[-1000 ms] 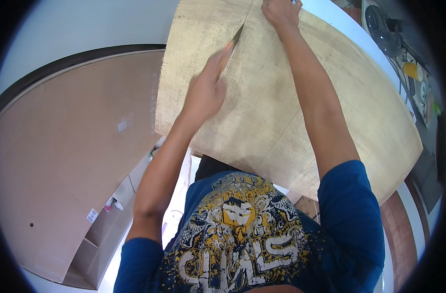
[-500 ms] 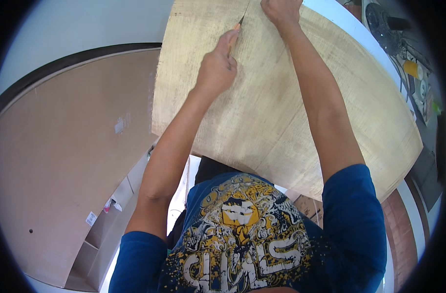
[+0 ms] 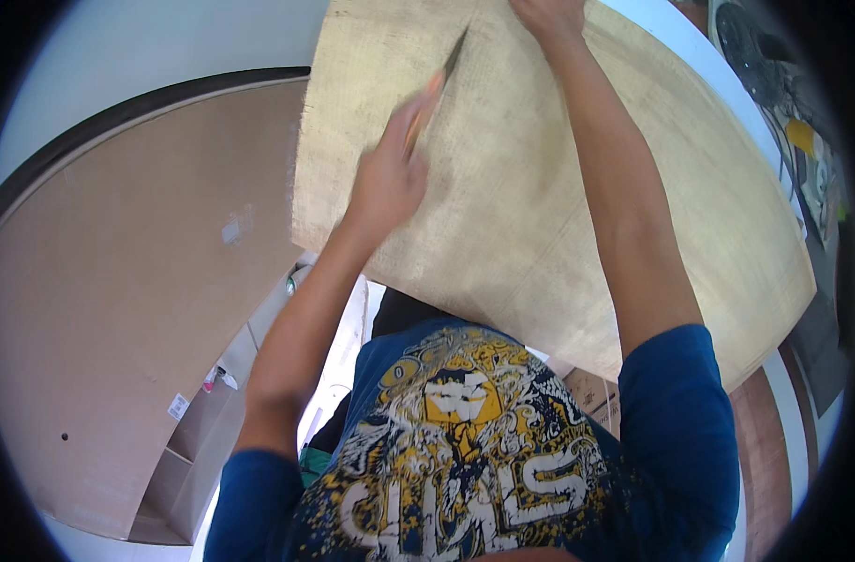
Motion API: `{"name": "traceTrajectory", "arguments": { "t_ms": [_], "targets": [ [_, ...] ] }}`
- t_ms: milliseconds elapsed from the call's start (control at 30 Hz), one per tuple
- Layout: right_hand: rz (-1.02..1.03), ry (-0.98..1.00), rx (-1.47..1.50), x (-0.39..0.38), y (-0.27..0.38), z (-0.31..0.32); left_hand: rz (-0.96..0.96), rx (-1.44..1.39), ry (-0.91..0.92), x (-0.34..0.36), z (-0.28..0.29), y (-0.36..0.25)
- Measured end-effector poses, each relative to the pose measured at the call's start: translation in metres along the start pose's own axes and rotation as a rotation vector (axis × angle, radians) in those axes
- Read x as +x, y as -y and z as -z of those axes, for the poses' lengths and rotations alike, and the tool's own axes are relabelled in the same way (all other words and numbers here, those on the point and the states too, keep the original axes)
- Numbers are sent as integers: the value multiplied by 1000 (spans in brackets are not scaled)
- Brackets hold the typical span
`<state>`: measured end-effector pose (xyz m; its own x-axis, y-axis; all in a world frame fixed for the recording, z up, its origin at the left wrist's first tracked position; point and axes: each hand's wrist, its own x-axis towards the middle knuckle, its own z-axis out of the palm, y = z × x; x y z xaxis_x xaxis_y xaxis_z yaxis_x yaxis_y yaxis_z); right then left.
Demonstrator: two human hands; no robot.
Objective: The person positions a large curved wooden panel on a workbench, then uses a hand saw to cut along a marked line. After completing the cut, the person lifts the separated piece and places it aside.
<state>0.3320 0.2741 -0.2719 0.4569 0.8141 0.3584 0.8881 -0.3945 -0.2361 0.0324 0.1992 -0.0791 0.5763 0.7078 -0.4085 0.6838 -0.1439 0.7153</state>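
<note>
My left hand (image 3: 390, 183) is closed around the orange-brown handle of a handsaw (image 3: 455, 54). Its narrow dark blade slants away from me and tapers to where it meets the pale plywood board (image 3: 483, 206); motion blurs the hand, and no teeth can be made out. My right hand (image 3: 551, 17) rests on the board's far part, to the right of the blade. The top edge of the picture cuts off its fingers, so their grip is hidden. The board spreads in front of my body beneath both forearms.
A large brown panel (image 3: 146, 253) stands at the left, above open shelf compartments (image 3: 179, 450) with small items. At the far right are a black fan (image 3: 746, 56), a yellow cylindrical object (image 3: 800, 137) and cables. A white surface (image 3: 666, 33) shows past the board's far edge.
My left hand has drawn the handsaw back toward me and slightly left, so more of its blade shows. My right hand stays near the same place on the board.
</note>
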Motion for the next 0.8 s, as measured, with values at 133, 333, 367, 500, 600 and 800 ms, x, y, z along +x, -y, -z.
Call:
{"name": "traceTrajectory", "arguments": {
  "t_ms": [133,333,367,500,600,800],
  "targets": [
    [-85,209,18,15,14,32,-20,-79,-23,52,-10,9],
    [-77,141,-57,8,-9,21,-20,95,44,-88,50,-21],
    [-96,147,-35,8,-8,23,27,124,69,-121,69,-36],
    [-99,167,27,5,-2,23,245,9,74,-132,78,-54],
    [-49,95,50,11,-5,18,49,72,48,-30,34,-20],
    [-87,193,-2,12,3,20,73,-57,105,61,13,-12]
  ]
}}
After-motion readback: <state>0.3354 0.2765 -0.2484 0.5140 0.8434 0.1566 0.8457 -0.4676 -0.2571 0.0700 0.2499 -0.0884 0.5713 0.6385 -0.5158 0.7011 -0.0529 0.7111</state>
